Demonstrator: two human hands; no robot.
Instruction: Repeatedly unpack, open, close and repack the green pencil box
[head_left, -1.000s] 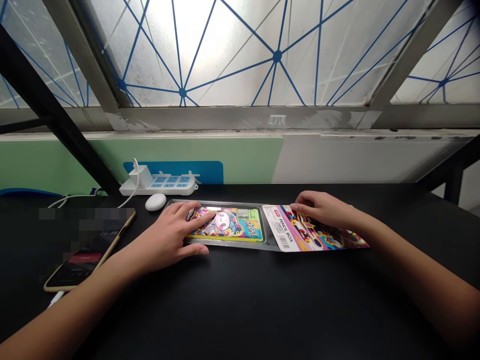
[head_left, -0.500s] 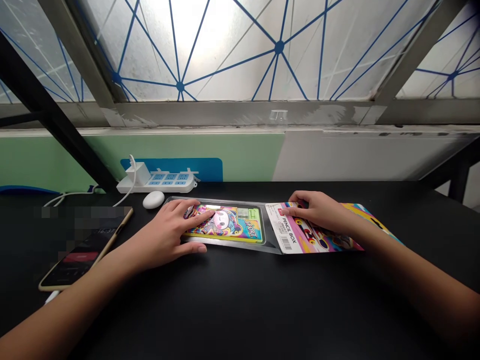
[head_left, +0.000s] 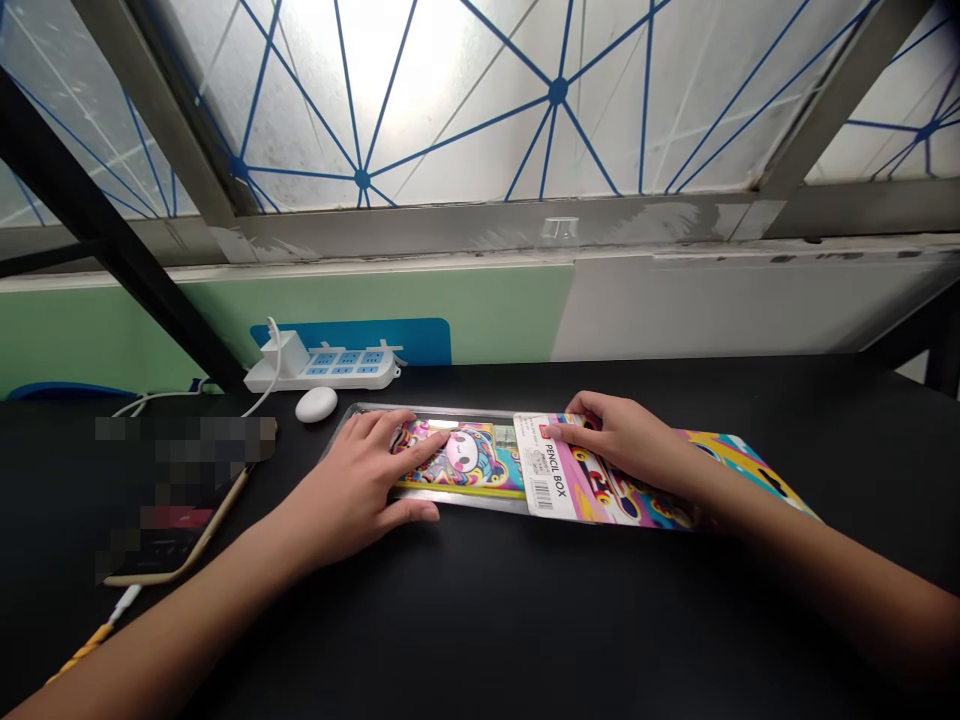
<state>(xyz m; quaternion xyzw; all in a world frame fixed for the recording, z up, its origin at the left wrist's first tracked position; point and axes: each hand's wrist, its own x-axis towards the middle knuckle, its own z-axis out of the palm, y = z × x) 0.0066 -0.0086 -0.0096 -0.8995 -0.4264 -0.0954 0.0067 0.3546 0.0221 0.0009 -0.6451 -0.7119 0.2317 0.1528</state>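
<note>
A colourful pencil box (head_left: pixel 469 455) with a cartoon face lies in a clear plastic package (head_left: pixel 450 412) on the black table. My left hand (head_left: pixel 375 470) rests on the box's left part, its fingers spread and the index finger stretched across the cartoon. My right hand (head_left: pixel 619 430) has its thumb and fingers closed on a printed cardboard card (head_left: pixel 551 480), whose white end reads "PENCIL BOX" above a barcode. This white end overlaps the right end of the package and covers part of the box. The card's far right portion extends beyond my right forearm.
A phone (head_left: pixel 225 510) with a cable lies at the left. Behind it are a white rounded case (head_left: pixel 316 404) and a white power strip (head_left: pixel 345 368) with a plug in it. The wall and window frame (head_left: pixel 450 232) bound the table's back edge.
The cardboard card has slid left under my right hand and covers the right end of the pencil box. My left hand stays on the box. The view has shifted slightly.
</note>
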